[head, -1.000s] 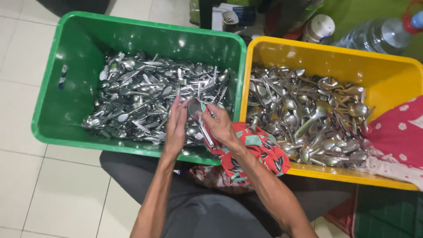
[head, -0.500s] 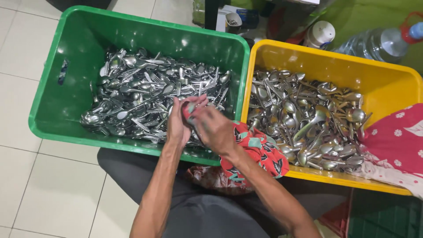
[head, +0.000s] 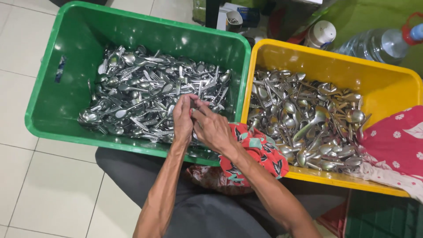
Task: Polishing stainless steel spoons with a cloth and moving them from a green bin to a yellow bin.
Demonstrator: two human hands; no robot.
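My left hand (head: 183, 118) and my right hand (head: 212, 128) meet above the near right part of the green bin (head: 53, 114), which is heaped with steel spoons and forks (head: 145, 94). A red flowered cloth (head: 257, 152) runs from my right hand's fingers and drapes over the bin's rim below that wrist. Both sets of fingers are curled together around a small cloth-wrapped piece of cutlery, which is mostly hidden between them. The yellow bin (head: 335, 66) to the right holds several more spoons (head: 308, 119).
A pink flowered cloth (head: 396, 145) hangs over the yellow bin's right end. A clear water bottle (head: 374, 44) and a white-lidded jar (head: 320, 33) stand behind it. White floor tiles (head: 39, 189) lie to the left. My dark-clothed lap (head: 202, 211) is below the bins.
My left hand's fingers, spread a second ago, have closed against my right hand. Both hands stay over the same spot in the green bin; the camera view has shifted slightly.
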